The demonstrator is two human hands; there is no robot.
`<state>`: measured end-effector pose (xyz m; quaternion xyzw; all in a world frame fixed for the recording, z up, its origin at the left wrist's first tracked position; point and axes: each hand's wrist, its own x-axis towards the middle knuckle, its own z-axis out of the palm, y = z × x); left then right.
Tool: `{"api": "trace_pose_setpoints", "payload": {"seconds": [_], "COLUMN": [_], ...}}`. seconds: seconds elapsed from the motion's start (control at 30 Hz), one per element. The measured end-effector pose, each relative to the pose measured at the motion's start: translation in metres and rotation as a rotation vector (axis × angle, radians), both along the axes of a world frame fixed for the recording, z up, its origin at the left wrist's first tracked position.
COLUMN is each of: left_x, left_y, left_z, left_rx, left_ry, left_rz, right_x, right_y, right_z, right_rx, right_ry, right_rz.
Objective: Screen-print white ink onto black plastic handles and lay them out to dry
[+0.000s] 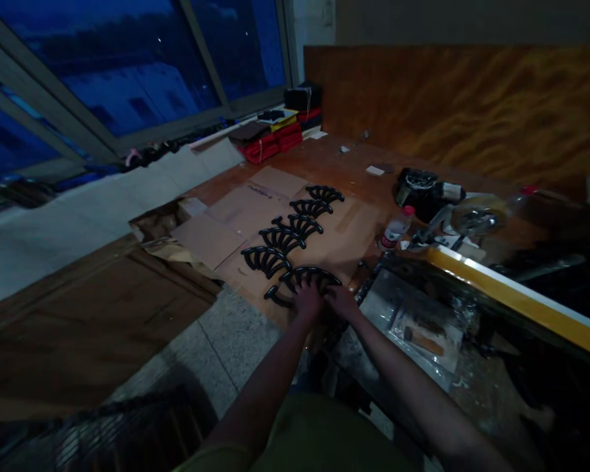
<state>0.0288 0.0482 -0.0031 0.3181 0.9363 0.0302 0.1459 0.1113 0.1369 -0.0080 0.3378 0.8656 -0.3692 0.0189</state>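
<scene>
Several glossy black curved pieces, like bent handles, lie in fan-shaped groups (282,239) in a row along a cardboard sheet (358,229). At the near end, both hands are on the closest fan of black curved pieces (302,271). My left hand (308,298) rests over its middle with the fingers spread on the pieces. At its right end, my right hand (341,303) has its fingers bent around a black curved piece; dim light hides the fingertips. One black curved piece (278,298) sticks out at the left of this fan.
Right of the cardboard stand a red-capped bottle (396,229), a black container (415,187) and a tape roll (476,216). A yellow-and-white bar (516,292) lies nearer, beside a plastic bag (427,334). Red folded bundles (275,143) sit by the window.
</scene>
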Motion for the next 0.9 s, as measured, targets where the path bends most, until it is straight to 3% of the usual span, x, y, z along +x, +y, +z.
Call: {"api": "trace_pose_setpoints", "payload": {"seconds": [0.23, 0.33, 0.47, 0.57, 0.67, 0.8, 0.9], "left_x": [0.002, -0.002, -0.023, -0.052, -0.084, -0.112, -0.123], "left_y": [0.001, 0.002, 0.026, 0.075, 0.147, 0.250, 0.312], "left_z": [0.011, 0.020, 0.038, 0.050, 0.052, 0.039, 0.025], "left_rx": [-0.018, -0.003, 0.079, 0.108, 0.142, 0.181, 0.147], "left_ry": [0.024, -0.029, -0.095, -0.058, -0.011, -0.006, -0.047], "left_rz": [0.027, 0.054, -0.001, -0.132, -0.280, -0.411, -0.433], "right_x": [0.001, 0.007, 0.001, -0.025, -0.058, -0.081, -0.080], "right_y": [-0.011, -0.008, 0.010, 0.042, 0.090, 0.140, 0.143], "right_z": [0.007, 0.012, 0.010, 0.003, -0.001, -0.001, -0.005], "right_rx": [-0.049, -0.035, -0.036, -0.051, -0.085, -0.080, -0.101], "right_ry": [0.048, 0.140, 0.365, 0.455, 0.492, 0.550, 0.591], "right_rz": [0.016, -0.052, -0.169, -0.344, -0.514, -0.650, -0.678]}}
